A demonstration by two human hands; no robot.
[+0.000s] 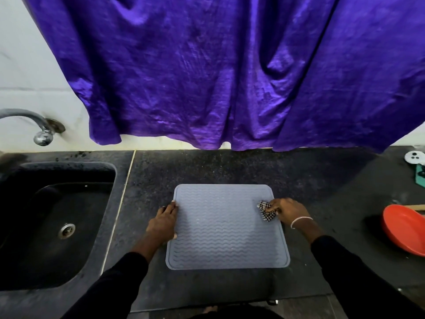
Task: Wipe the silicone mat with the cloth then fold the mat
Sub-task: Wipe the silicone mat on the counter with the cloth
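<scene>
The mat (227, 229) lies flat on the counter (207, 166), spread between the two hands; the left hand (164, 221) rests on its left edge, fingers fairly straight and pressing down, thumb touching the mat nearer the person, gripping nothing. The right hand (291, 210) is curled round a checked cloth (266, 210), bunched just left of its fingertips and touching the mat near the right edge, on the half farther from the person; a bracelet (300, 221) sits on that wrist. Well to the left of the left hand is the sink (69, 166), with a tap (43, 134) on the wall beyond it; well to the right of the right hand lies a red bowl (402, 229); beyond both hands a purple curtain (207, 77) hangs down to the counter's back edge.
</scene>
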